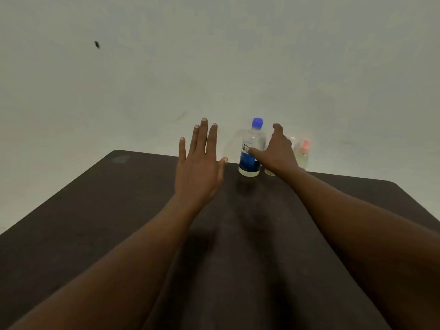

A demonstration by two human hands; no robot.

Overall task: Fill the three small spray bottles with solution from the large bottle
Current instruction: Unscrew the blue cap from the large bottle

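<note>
bottle [252, 148] upright, cap on | right hand [277, 152] just right of it, fingers wide, thumb at label | left hand [198, 163] spread flat, farther left

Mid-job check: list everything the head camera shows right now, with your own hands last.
large bottle: one, clear with a blue cap and a blue label, upright at the table's far edge
pink-capped spray bottle: one, clear with pale yellowish liquid, furthest right by the wall
white-capped spray bottle: one, mostly hidden behind the right hand
third small bottle: one, only its yellowish base shows, just right of the large bottle
table: one, dark brown, fills the lower frame
wall: pale grey-white, behind the table
dark mark: one, on the wall, upper left
left hand: open, fingers spread, left of the large bottle
right hand: spread in front of the small bottles, thumb tip at the large bottle's label
</note>
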